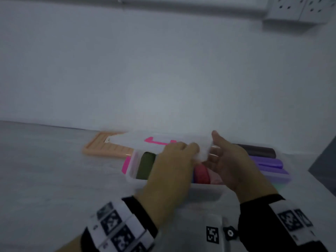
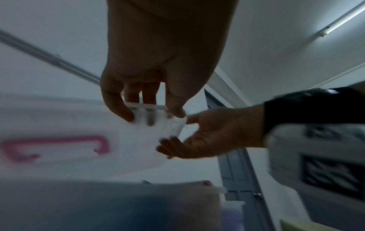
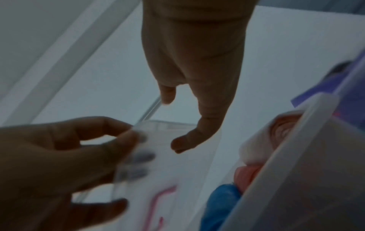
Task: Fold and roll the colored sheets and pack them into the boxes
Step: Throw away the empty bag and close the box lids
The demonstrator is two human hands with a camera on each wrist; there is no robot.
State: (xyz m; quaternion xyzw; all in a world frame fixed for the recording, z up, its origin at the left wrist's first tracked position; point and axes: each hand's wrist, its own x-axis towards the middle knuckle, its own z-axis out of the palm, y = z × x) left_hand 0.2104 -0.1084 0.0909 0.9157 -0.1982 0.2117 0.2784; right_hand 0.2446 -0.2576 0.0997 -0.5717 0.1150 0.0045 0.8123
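A clear box (image 1: 134, 180) on the grey table holds rolled sheets: green (image 1: 145, 164), red (image 1: 201, 173) and pink (image 1: 214, 177). The right wrist view also shows a blue roll (image 3: 221, 203) beside the box wall (image 3: 296, 156). A translucent lid (image 1: 160, 140) with a pink handle hangs tilted over the box. My left hand (image 1: 174, 160) pinches the lid's right corner, thumb and fingers (image 2: 152, 115) on either side of the lid (image 2: 79, 125). My right hand (image 1: 223, 157) is open, fingers relaxed beside that corner; its index finger (image 3: 181, 145) is at the lid (image 3: 177, 171).
An orange ribbed lid (image 1: 107, 148) lies at the back left against the wall. Right of the box lie a black roll (image 1: 258, 150) and purple rolls (image 1: 269, 162) in a second box (image 1: 280, 177). A dark object (image 1: 323, 160) stands at the far right.
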